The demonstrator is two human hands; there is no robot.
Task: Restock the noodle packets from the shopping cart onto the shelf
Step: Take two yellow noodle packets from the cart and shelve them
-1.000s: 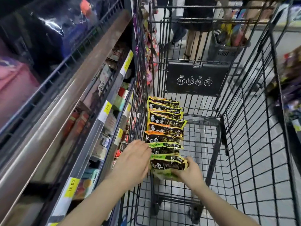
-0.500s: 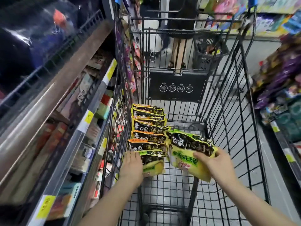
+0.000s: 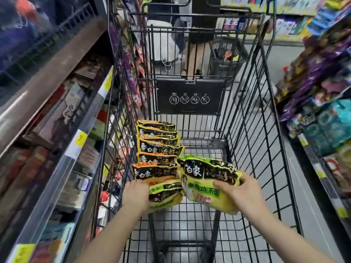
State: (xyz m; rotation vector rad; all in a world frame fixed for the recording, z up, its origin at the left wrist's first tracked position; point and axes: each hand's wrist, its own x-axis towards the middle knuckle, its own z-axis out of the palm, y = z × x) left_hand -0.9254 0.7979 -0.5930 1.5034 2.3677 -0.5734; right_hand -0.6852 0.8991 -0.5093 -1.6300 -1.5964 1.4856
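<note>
Two hands in black wire shopping cart [image 3: 252,130]: right hand [image 3: 240,190] grips yellow-green plastic noodle packet [image 3: 207,185] at 5 o'clock; left hand [image 3: 135,194] fingers curl on nearest row packet [image 3: 165,194] at 7 o'clock.

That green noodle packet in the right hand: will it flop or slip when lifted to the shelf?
The green noodle packet probably holds its shape: it sits puffed and unbent in the right hand. Its glossy wrapper may be slippery. One hand carries it, so it is likely light.

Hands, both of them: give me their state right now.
Left hand: grips the nearest green noodle packet in the cart row.
Right hand: holds a lifted green noodle packet.
</note>
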